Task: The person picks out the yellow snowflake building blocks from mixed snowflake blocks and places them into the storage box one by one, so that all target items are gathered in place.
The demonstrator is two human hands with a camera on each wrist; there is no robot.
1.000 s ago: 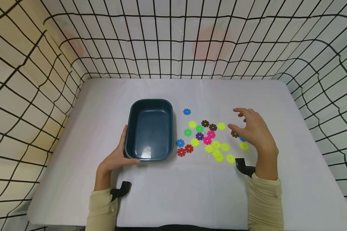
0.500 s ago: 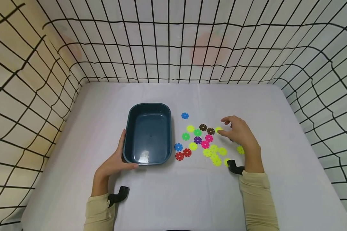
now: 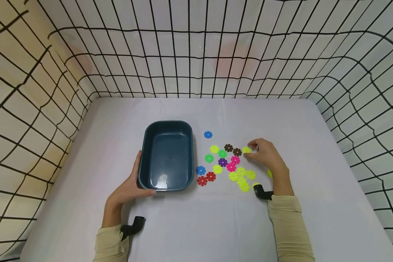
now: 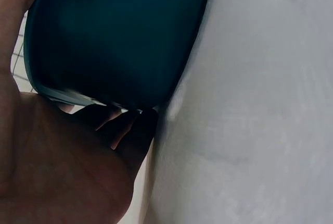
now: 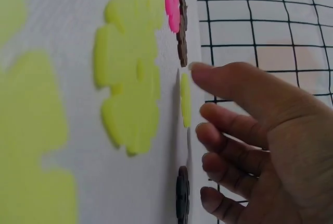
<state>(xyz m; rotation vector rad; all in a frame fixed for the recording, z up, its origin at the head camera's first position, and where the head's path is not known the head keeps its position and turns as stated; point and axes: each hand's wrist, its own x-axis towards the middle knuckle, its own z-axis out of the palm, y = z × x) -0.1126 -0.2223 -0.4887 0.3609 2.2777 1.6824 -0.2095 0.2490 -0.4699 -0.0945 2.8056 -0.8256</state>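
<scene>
Nearby, brown disc [image 3: 237, 152] beside yellow disc [image 3: 246, 150], wire grid [image 3: 189, 57] beyond

The head camera looks forward and down from above the near side of the table [image 3: 170, 225], far enough back to span the wire grid [image 3: 189, 57] and both hands. The left wrist camera sits close, rolled sideways, facing the left hand [image 3: 129, 187] and tray [image 3: 169, 156], which the head view shares. The right wrist camera, also rolled, looks low across discs [image 3: 222, 162] past the right hand [image 3: 265, 154] toward the grid, all shared with the head view.
</scene>
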